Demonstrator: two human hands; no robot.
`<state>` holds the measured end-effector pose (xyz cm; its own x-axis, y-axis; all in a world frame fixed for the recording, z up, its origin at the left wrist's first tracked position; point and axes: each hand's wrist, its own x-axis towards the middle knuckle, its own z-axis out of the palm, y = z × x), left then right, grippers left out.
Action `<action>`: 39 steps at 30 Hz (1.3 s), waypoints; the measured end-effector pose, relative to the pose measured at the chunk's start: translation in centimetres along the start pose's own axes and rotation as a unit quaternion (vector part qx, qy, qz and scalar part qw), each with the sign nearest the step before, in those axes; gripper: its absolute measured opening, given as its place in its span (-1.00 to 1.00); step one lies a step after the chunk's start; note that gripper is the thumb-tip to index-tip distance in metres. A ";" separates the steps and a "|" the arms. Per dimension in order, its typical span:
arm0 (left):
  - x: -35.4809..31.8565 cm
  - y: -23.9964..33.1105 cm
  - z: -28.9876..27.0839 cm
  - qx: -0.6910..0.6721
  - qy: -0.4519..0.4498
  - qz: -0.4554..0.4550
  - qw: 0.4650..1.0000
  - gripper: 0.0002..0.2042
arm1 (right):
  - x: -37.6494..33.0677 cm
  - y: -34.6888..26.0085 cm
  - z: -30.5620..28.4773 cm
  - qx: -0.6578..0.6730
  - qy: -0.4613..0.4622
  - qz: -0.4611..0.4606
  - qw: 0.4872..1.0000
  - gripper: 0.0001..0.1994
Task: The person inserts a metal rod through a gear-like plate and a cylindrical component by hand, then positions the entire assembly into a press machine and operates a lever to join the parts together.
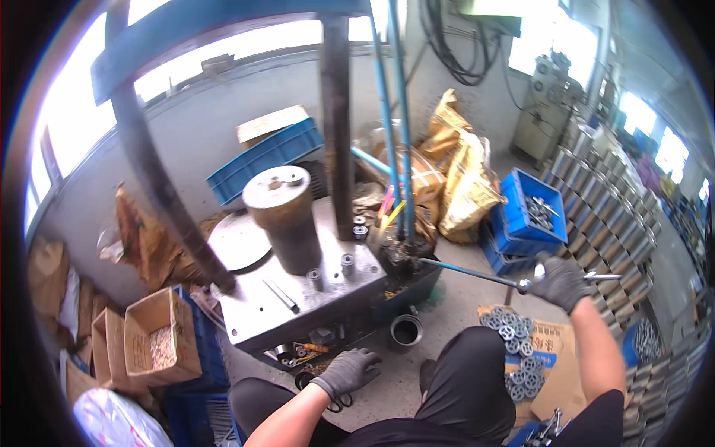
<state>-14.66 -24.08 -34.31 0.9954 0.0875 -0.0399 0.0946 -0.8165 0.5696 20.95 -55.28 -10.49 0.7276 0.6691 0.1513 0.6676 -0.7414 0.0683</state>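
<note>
My right hand (558, 283), in a dark grey glove, is closed at the outer end of a long blue lever (473, 271). The lever runs left to the side of a press with a steel bed (320, 298). A shiny rod (603, 277) shows just beyond that hand; whether I hold it too is unclear. My left hand (348, 372), gloved alike, hangs before the press base with fingers stretched out and nothing in them. On the bed stand a thick round ram (287, 216), small metal sleeves (348, 262) and a thin rod (281, 294).
Spoked metal wheels (521, 357) lie on cardboard beside my right knee. Blue crates (530, 212) of metal parts and stacked cylinders (596, 201) stand to the right. A black cup (406, 330) sits on the floor. Wooden boxes (162, 335) are at left, yellow sacks (465, 179) behind.
</note>
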 end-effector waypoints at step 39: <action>0.0 0.2 1.4 -0.820 0.262 -0.139 0.489 -0.85 | 0.5 -15.4 -6.6 -0.042 0.089 -0.346 0.933 -0.61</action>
<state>-14.61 -24.99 -35.35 0.7660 0.5501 -0.3325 -0.3441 0.7879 0.5107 10.00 -43.90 -5.00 0.0837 0.9757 0.2023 0.9476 -0.1408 0.2869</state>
